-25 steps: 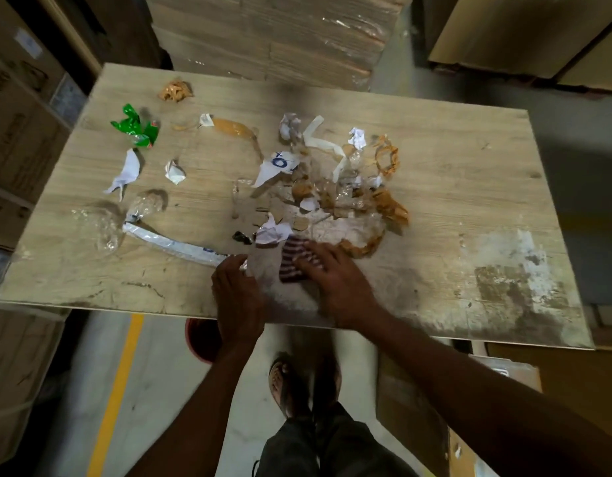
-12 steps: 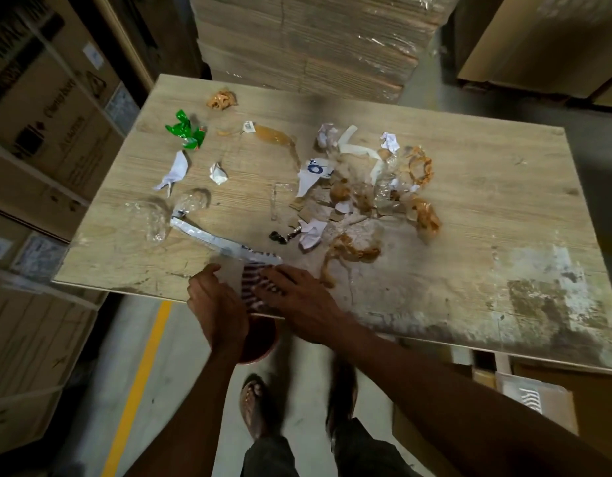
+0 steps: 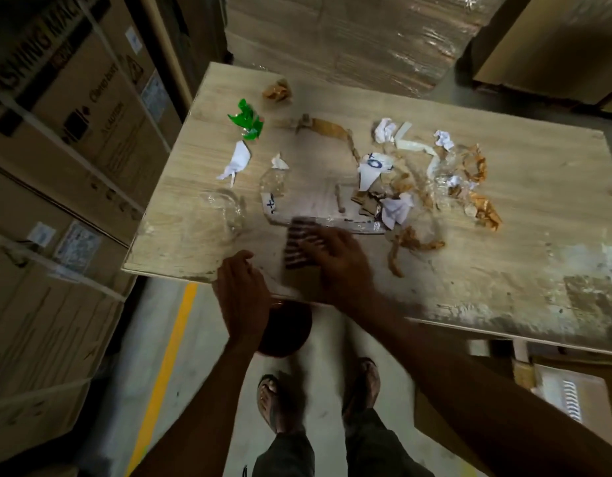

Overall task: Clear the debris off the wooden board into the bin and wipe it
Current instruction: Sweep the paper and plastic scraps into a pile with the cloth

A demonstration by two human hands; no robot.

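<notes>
Flat-fingered right grip (image 3: 339,263) presses cloth (image 3: 296,246) onto littered board (image 3: 504,235) amid cartons (image 3: 74,132).

One board (image 3: 545,201), one bin (image 3: 288,333), one cloth (image 3: 295,247)

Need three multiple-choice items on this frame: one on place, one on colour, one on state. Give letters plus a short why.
1. Relative to the board, where is the bin?
A) on top of it
B) below its near edge
C) beyond its far edge

2. What colour is the wrapper near the far left corner?
A) green
B) blue
C) red

3. What is the right hand doing?
A) hanging empty
B) gripping the bin
C) pressing the striped cloth on the board

Answers:
1. B, it shows under the edge, beneath the left hand.
2. A, it is bright green.
3. C, the fingers lie flat on the cloth.
</notes>
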